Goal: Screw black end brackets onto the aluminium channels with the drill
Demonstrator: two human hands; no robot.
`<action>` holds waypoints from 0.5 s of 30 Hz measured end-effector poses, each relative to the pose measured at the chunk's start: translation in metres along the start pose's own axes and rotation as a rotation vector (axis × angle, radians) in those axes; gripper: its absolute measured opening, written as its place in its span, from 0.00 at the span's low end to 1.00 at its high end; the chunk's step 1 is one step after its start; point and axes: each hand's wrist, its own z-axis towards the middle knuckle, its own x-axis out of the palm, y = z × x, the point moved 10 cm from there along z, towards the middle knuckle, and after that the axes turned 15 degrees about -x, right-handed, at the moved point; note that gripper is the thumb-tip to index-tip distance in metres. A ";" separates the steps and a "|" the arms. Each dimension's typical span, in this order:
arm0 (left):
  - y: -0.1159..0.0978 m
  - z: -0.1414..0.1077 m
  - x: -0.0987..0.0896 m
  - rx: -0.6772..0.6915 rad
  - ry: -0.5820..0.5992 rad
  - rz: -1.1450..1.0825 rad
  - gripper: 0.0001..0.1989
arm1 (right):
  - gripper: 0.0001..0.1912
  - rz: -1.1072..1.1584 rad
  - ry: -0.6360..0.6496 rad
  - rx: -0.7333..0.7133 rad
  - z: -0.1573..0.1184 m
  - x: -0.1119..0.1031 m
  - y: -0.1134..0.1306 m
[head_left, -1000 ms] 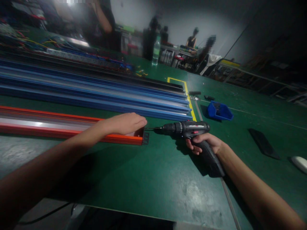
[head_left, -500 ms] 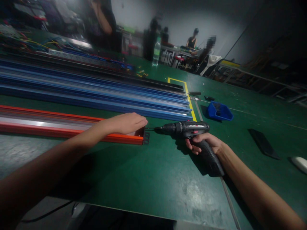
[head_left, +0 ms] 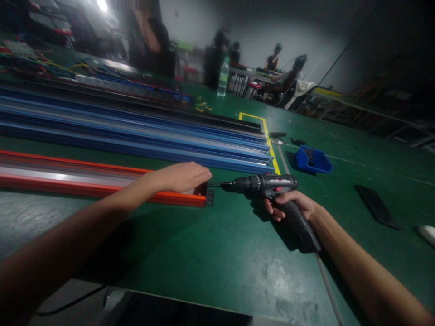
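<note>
My right hand is wrapped around the grip of a black cordless drill, which points left. Its long thin bit meets the black end cap on an orange-red metal channel; the exact contact point is too small to make out. My left hand lies over the right end of that channel, its fingers together and curled over the far rim, gripping it beside the cap. The fingertips are partly hidden. The channel lies lengthwise on the green tabletop.
Behind the channel lie several blue metal profiles and a black one. A blue bin with dark parts stands right, near a flat black piece. A water bottle and coloured wires are farther back. People sit or stand beyond.
The view has shifted slightly, so everything appears a little lower and to the right. Both hands keep their hold, with the drill still lined up at the end cap.
</note>
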 end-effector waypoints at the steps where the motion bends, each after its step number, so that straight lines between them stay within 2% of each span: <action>1: 0.000 0.000 0.000 -0.003 0.001 -0.004 0.21 | 0.13 -0.007 0.000 0.001 0.000 -0.001 0.000; 15: 0.001 -0.001 0.000 0.004 -0.030 0.043 0.20 | 0.12 -0.025 -0.002 -0.008 0.000 -0.003 0.000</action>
